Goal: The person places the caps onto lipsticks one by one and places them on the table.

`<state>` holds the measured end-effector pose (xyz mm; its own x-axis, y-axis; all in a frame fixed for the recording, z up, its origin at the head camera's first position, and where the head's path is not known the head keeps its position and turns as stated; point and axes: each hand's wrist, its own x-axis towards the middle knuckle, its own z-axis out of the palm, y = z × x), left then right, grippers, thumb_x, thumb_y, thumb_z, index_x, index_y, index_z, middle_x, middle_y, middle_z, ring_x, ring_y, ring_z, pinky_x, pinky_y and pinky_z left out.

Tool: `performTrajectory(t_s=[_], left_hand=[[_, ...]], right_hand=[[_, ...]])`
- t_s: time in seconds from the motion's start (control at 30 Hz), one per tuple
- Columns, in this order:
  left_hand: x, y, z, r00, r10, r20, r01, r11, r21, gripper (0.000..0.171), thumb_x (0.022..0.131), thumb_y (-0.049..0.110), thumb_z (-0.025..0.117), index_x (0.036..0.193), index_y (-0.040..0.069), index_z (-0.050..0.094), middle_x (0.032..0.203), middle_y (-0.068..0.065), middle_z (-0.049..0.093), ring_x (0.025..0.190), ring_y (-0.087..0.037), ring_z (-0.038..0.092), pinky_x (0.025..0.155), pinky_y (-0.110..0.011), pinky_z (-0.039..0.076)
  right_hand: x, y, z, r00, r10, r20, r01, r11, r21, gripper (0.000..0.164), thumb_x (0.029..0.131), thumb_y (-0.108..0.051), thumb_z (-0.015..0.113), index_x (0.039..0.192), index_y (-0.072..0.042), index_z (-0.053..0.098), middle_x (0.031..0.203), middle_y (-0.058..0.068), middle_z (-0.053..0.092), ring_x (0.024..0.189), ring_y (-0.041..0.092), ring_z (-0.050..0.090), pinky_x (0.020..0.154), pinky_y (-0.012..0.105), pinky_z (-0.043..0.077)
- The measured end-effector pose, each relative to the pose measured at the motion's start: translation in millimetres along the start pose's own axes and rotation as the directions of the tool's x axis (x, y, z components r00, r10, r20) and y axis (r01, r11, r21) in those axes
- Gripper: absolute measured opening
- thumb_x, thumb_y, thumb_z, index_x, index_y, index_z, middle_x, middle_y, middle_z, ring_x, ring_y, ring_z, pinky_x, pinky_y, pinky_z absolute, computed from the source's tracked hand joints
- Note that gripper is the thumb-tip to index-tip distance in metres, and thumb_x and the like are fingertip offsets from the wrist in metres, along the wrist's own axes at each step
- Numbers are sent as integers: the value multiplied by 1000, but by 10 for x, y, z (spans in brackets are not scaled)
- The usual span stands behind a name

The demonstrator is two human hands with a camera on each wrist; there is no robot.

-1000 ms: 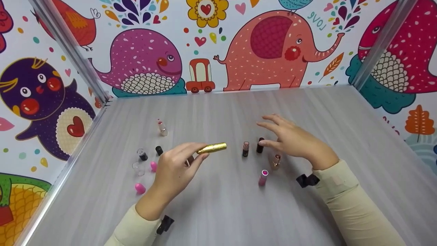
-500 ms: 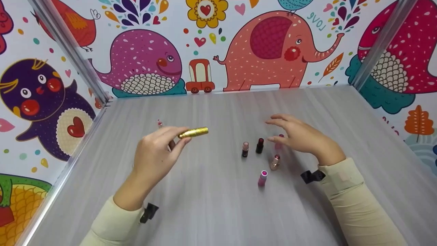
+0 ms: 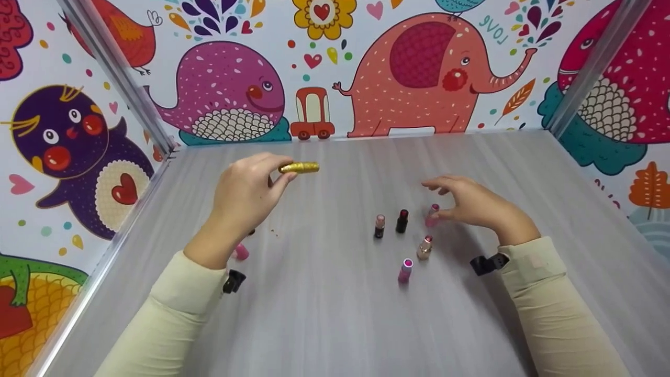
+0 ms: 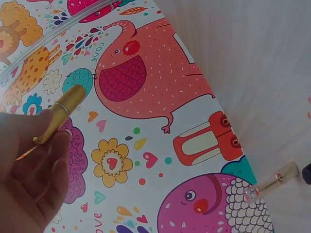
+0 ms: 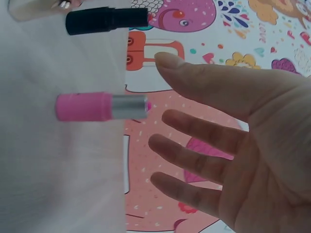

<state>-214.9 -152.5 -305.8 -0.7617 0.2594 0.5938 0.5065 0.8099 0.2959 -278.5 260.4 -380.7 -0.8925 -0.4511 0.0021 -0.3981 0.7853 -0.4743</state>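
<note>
My left hand [image 3: 246,193] pinches a shiny gold lipstick tube [image 3: 303,167] between thumb and fingers, raised over the far left of the table. A thin ring circles the gold tube in the left wrist view. On the right, my right hand [image 3: 473,207] holds nothing, its fingers spread and slightly bent. Beside its thumb a pink lipstick [image 5: 85,107] with a silver collar stands upright; the thumb tip overlaps it in the head view. Near it stand a black lipstick [image 3: 402,221], a pale pink and black lipstick [image 3: 379,226], a gold-based lipstick [image 3: 425,247] and a magenta lipstick [image 3: 405,271].
A pink cap [image 3: 241,252] lies under my left forearm, which hides other small pieces. A pale gold lipstick [image 4: 277,182] stands on the table in the left wrist view. Tiny crumbs [image 3: 274,232] lie mid-table. Printed panels [image 3: 314,68] wall the back and sides.
My left hand has moved left, then up toward the back panel, still pinching the gold tube. My right hand has drifted right, and the pink lipstick beside it has come into view.
</note>
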Motion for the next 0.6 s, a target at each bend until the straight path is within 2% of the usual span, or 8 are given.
performTrajectory(t_s=[0.17, 0.37, 0.5, 0.6], left_hand=[[88, -81, 75, 999, -15, 46, 13, 999, 39, 26, 96, 21, 83, 116, 5, 81, 109, -12, 80, 98, -30, 75, 89, -46, 62], [161, -151, 141, 997, -3, 76, -4, 996, 94, 26, 95, 19, 83, 116, 4, 81, 109, -12, 80, 98, -31, 76, 88, -45, 62], [217, -175, 159, 996, 24, 85, -34, 992, 118, 24, 94, 16, 84, 115, 4, 81, 108, -12, 80, 97, -31, 77, 86, -45, 63], [269, -190, 177, 993, 28, 117, -44, 990, 132, 22, 95, 14, 83, 114, 4, 81, 108, -12, 80, 97, -31, 76, 87, -45, 62]], right_hand=[[36, 132, 41, 1000, 3, 19, -3, 999, 46, 67, 87, -1, 85, 149, -8, 60, 137, 21, 66, 125, 39, 63, 104, 62, 52], [67, 281, 108, 999, 5, 46, -9, 994, 106, 60, 88, -4, 86, 143, -2, 64, 123, 17, 72, 115, 37, 69, 99, 59, 57], [101, 382, 179, 998, -15, 60, 6, 990, 139, 53, 89, -10, 88, 137, -2, 67, 120, 15, 73, 110, 34, 70, 96, 55, 59], [125, 438, 230, 998, -21, 67, 11, 989, 150, 47, 89, -11, 88, 132, -3, 71, 116, 13, 72, 107, 31, 70, 96, 53, 59]])
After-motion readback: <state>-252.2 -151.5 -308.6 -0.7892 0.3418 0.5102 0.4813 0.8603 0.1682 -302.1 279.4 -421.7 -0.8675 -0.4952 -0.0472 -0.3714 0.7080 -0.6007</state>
